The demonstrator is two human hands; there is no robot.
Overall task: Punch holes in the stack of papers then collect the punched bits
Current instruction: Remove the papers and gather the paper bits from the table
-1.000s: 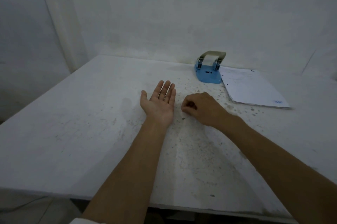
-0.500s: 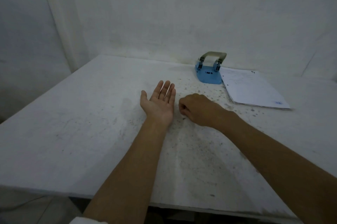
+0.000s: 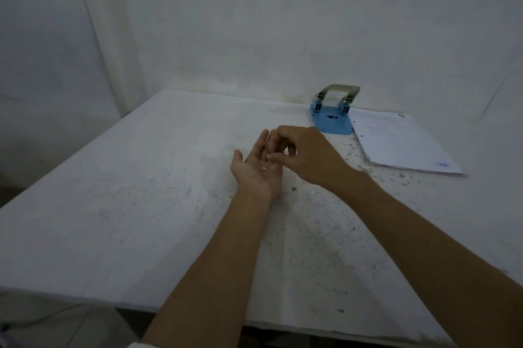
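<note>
My left hand (image 3: 256,168) lies palm up on the white table (image 3: 127,206), fingers apart, with a small white punched bit (image 3: 263,168) resting on the palm. My right hand (image 3: 308,153) hovers over the left fingers, its fingertips pinched together just above the palm; whether a bit is between them I cannot tell. The blue hole punch (image 3: 332,118) with a metal handle stands at the back right. The stack of papers (image 3: 402,143), with holes along its left edge, lies right of the punch. Several punched bits (image 3: 351,151) are scattered on the table near the stack.
White walls or sheets close off the back and left. The table's front edge runs below my forearms, with the floor visible beneath. Dark specks and smudges dot the tabletop.
My right hand has lifted off the table and moved left over my left palm. A bit now lies on the palm. The left hand has stayed in place.
</note>
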